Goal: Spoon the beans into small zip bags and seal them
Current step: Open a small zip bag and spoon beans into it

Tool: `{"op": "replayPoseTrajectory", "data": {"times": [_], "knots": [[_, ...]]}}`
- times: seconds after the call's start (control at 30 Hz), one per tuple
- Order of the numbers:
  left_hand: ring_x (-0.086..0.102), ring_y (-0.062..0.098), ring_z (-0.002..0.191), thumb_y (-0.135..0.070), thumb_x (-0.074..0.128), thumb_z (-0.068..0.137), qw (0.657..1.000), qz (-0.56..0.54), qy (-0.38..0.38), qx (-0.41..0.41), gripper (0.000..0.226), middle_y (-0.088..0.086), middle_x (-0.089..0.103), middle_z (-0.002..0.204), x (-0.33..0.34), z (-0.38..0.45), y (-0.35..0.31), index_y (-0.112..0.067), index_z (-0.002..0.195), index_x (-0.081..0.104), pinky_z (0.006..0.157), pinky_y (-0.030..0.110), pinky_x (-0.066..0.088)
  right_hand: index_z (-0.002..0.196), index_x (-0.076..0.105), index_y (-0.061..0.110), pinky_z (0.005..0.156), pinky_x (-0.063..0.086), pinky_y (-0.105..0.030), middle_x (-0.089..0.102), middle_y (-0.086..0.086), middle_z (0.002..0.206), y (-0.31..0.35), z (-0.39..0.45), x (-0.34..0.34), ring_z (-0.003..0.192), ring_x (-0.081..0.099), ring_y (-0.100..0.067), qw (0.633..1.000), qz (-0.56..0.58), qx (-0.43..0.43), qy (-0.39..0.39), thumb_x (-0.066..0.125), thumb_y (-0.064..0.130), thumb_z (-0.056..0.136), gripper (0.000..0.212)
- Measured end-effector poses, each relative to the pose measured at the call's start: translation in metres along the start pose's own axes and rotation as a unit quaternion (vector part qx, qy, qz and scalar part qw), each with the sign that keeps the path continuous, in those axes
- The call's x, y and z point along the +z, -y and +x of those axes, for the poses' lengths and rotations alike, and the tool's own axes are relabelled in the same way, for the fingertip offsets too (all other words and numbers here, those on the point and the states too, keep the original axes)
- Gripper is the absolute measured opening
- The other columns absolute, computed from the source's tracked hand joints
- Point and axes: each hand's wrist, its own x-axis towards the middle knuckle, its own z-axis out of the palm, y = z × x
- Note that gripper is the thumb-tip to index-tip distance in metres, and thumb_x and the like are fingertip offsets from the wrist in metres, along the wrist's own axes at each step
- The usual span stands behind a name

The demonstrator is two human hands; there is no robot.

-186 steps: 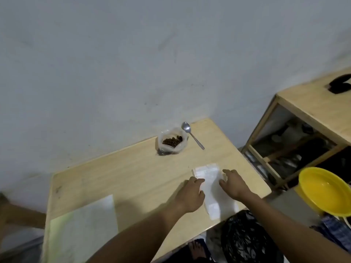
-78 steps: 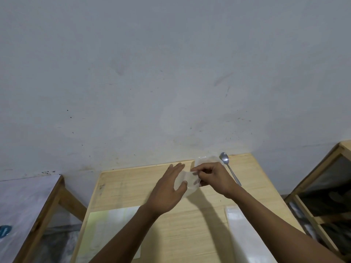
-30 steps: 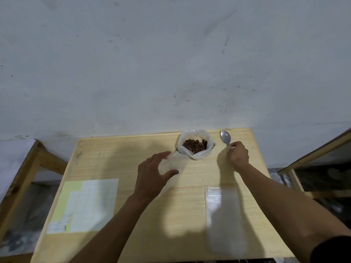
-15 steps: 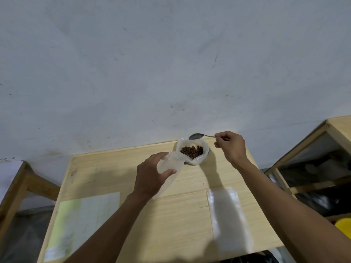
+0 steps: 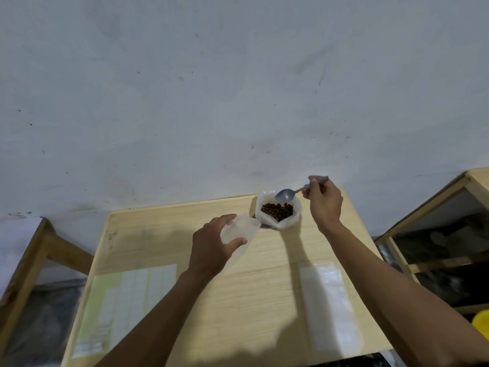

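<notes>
The left hand [image 5: 211, 247] holds a small zip bag [image 5: 242, 230] open. The right hand [image 5: 323, 201] pinches the spoon [image 5: 285, 194] over the beans [image 5: 277, 210].

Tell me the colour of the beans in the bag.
Dark brown beans, seen best in the head view.

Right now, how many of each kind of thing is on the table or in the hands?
Spoon: 1, held by the right hand
Bag of beans: 1
Small zip bag: 1, held by the left hand
Stack of flat zip bags: 1
Paper sheet: 1
Total: 5
</notes>
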Motion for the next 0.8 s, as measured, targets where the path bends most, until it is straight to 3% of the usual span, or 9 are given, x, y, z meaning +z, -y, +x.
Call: {"op": "replayPoseTrajectory", "data": {"times": [0.13, 0.27, 0.43, 0.53, 0.7, 0.8], "knots": [[0.065, 0.014, 0.104, -0.041, 0.084, 0.071, 1.000, 0.007, -0.006, -0.001, 0.061, -0.010, 0.068, 0.119, 0.002, 0.000, 0.005, -0.025, 0.125, 0.063, 0.090, 0.031, 0.049, 0.102, 0.068, 0.019, 0.084, 0.054, -0.035, 0.073, -0.004, 0.086, -0.024, -0.007, 0.005, 0.085, 0.070, -0.023, 0.998, -0.058, 0.017, 0.010, 0.049, 0.022, 0.094, 0.021], [0.064, 0.014, 0.107, -0.041, 0.084, 0.072, 1.000, 0.014, -0.005, -0.006, 0.061, -0.008, 0.067, 0.123, 0.003, -0.002, 0.008, -0.024, 0.126, 0.062, 0.094, 0.034, 0.049, 0.100, 0.070, 0.020, 0.089, 0.056, -0.045, 0.073, 0.000, 0.087, -0.057, -0.015, 0.006, 0.088, 0.071, -0.022, 0.995, -0.068, 0.075, 0.001, 0.050, 0.024, 0.096, 0.021], [0.061, 0.014, 0.111, -0.043, 0.082, 0.073, 0.999, 0.023, 0.011, -0.022, 0.063, -0.010, 0.066, 0.124, 0.009, -0.007, 0.013, -0.028, 0.129, 0.059, 0.099, 0.041, 0.047, 0.111, 0.073, 0.008, 0.093, 0.050, -0.041, 0.069, -0.009, 0.116, -0.074, -0.026, 0.011, 0.107, 0.062, -0.031, 0.984, -0.115, 0.134, -0.020, 0.044, 0.014, 0.098, 0.031], [0.060, 0.014, 0.112, -0.043, 0.082, 0.073, 0.999, 0.029, 0.022, -0.026, 0.063, -0.012, 0.065, 0.123, 0.015, -0.010, 0.014, -0.030, 0.130, 0.058, 0.101, 0.042, 0.044, 0.106, 0.073, 0.003, 0.085, 0.051, -0.040, 0.070, -0.015, 0.103, -0.077, -0.022, 0.015, 0.095, 0.062, -0.033, 0.971, -0.100, 0.213, -0.041, 0.050, 0.014, 0.095, 0.028], [0.061, 0.014, 0.111, -0.043, 0.082, 0.072, 0.999, 0.034, 0.023, -0.019, 0.062, -0.014, 0.065, 0.121, 0.022, -0.011, 0.012, -0.031, 0.128, 0.059, 0.100, 0.041, 0.045, 0.094, 0.074, 0.006, 0.054, 0.041, -0.032, 0.065, -0.012, 0.082, -0.083, -0.015, 0.015, 0.064, 0.053, -0.023, 0.943, -0.021, 0.330, -0.021, 0.066, 0.017, 0.087, 0.016], [0.061, 0.014, 0.110, -0.042, 0.083, 0.072, 0.999, 0.032, 0.020, -0.019, 0.062, -0.014, 0.065, 0.121, 0.024, -0.012, 0.014, -0.030, 0.128, 0.059, 0.099, 0.042, 0.046, 0.086, 0.074, 0.016, 0.059, 0.043, -0.029, 0.064, -0.005, 0.079, -0.078, -0.019, 0.014, 0.065, 0.054, -0.018, 0.948, 0.017, 0.316, -0.033, 0.059, 0.015, 0.091, 0.016]]}}
